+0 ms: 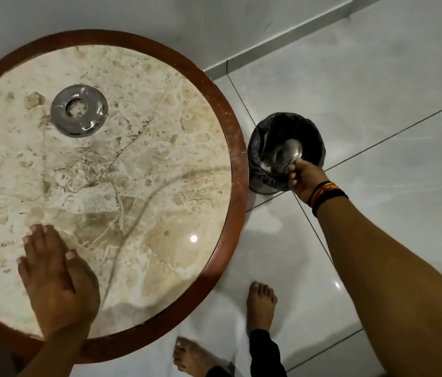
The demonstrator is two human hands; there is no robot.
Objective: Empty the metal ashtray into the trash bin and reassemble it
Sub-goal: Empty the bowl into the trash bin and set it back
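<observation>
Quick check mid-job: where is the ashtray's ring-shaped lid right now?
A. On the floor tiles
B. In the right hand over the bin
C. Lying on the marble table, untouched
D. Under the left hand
C: the ring-shaped lid lies alone on the marble table, while the left hand rests flat nearer the edge and the right hand holds the ashtray bowl over the trash bin.

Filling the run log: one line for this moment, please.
right hand: holds bowl over bin | left hand: flat on table | lid: on table
</observation>
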